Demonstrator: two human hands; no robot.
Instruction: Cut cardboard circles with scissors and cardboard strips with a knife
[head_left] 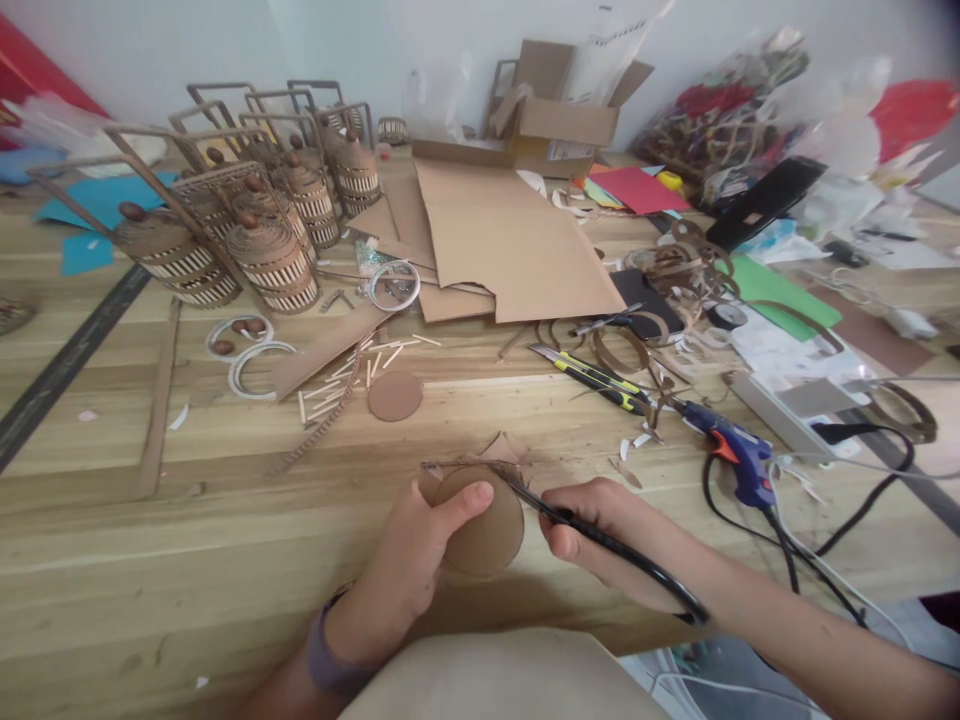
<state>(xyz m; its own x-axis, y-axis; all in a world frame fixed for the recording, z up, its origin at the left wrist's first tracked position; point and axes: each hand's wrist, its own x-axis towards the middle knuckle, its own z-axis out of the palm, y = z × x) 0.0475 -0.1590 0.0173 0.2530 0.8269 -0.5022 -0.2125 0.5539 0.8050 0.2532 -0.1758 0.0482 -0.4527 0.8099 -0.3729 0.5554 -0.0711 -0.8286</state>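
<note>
My left hand [420, 545] grips a round cardboard disc [491, 535], its thumb pressed flat on the face. In my right hand [600, 520] is a pair of black-handled scissors [622, 550], the blades at the disc's upper edge. A ragged cardboard offcut [510, 447] sticks out beyond the blades. Farther back on the table lies another cardboard disc [395, 396], beside scattered small wooden sticks [326, 400] and a strip of corrugated cardboard [322, 425].
Several cardboard lanterns [270, 260] with handles stand at the back left. Cardboard sheets [517, 240] lie at the back centre. To the right are a yellow-black utility knife [600, 380], a blue glue gun [735, 455] with cables, and a power strip [795, 415].
</note>
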